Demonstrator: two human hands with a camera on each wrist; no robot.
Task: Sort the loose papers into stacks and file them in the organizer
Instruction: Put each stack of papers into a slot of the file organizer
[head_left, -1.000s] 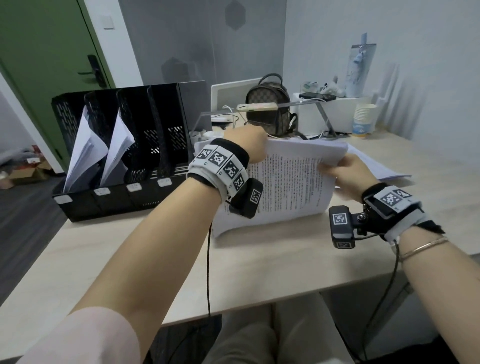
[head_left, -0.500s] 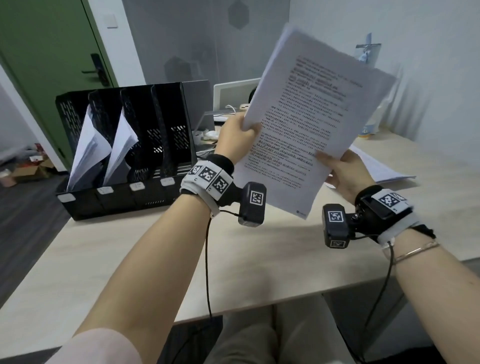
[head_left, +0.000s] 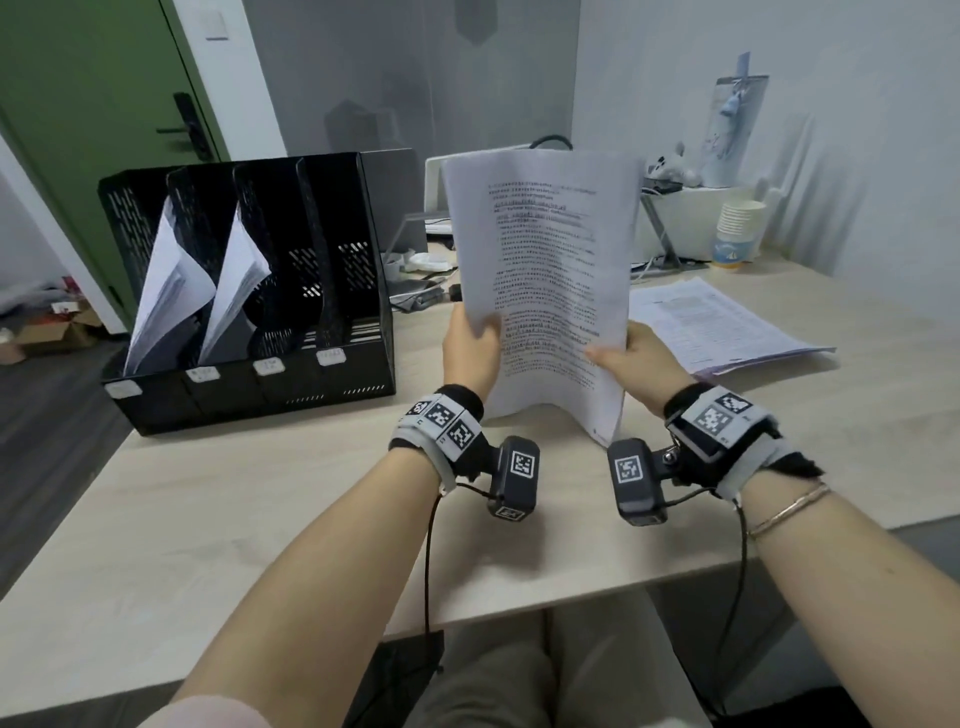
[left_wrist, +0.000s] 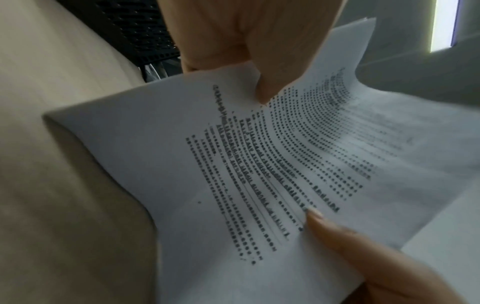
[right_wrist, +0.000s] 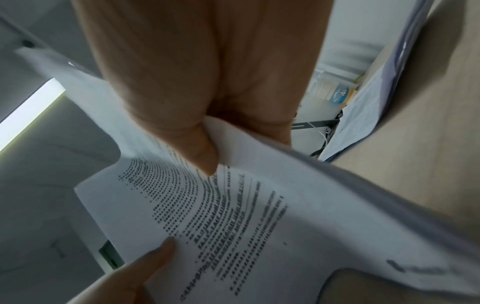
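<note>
I hold a stack of printed papers upright in front of me, its bottom edge on the desk. My left hand pinches its left edge, thumb on the printed face. My right hand grips the right edge the same way. The wrist views show the same papers with a thumb pressed on the text. The black organizer stands to the left; its two left slots hold papers, the other slots look empty.
More loose papers lie flat on the desk to the right. A stack of paper cups, a white box and cables sit at the back. A green door stands behind the organizer.
The stack went from lying on the desk, to lifted and tilted in the air, to standing upright with its bottom edge down on the desk. Both hands slid to its lower sides.
</note>
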